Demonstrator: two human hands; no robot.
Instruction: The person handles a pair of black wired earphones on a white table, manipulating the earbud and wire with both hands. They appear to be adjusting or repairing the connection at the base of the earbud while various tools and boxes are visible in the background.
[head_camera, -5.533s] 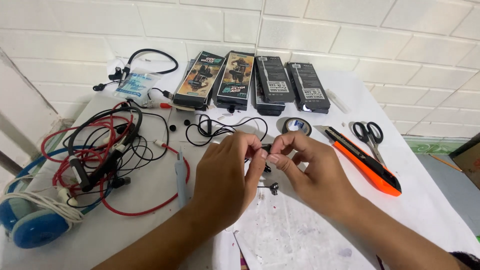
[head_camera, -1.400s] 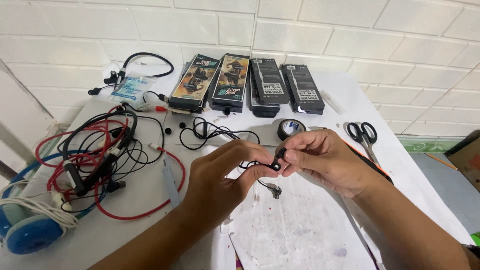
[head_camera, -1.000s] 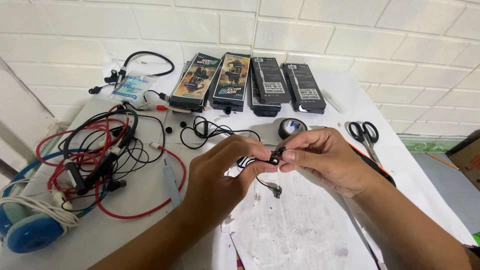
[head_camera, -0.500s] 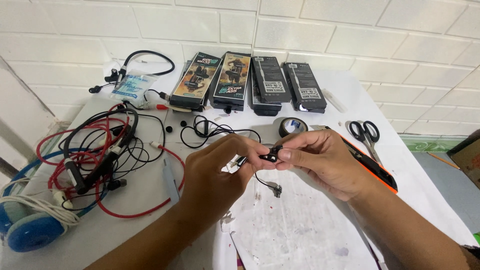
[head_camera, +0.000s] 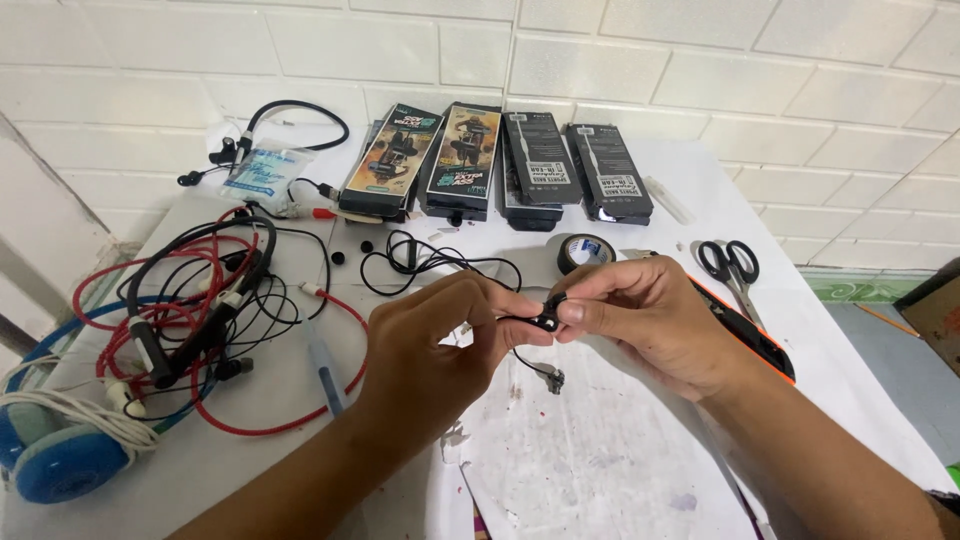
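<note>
Black plastic, small and oblong: the earphone part (head_camera: 547, 318) sat pinched between both hands, raised a little above the white table (head_camera: 640, 190). In the head view, our only one, we noted the left hand (head_camera: 432, 352) closed on its left end with thumb and fingertips, and the right hand (head_camera: 655, 322) clenched on its right end in the same fine pinch; we judged the two-ended hold was there to steady so small a piece close under the eyes. Its long axis ran roughly left to right across the frame, nearly level, one end toward each hand. A thin black cable (head_camera: 528, 362) dropped from it to a small plug-like end (head_camera: 553, 379) hanging just above a stained white sheet of paper (head_camera: 600, 450). Behind the hands lay a roll of black tape (head_camera: 586, 252); scissors (head_camera: 733, 270) and an orange-and-black utility knife (head_camera: 752, 338) sat to the right, within reach. Four earphone boxes (head_camera: 500, 160) leaned along the tiled wall, well apart from the work. A tangle of red and black cables (head_camera: 210, 310) lay to the left, near blue headphones (head_camera: 60, 455).
</note>
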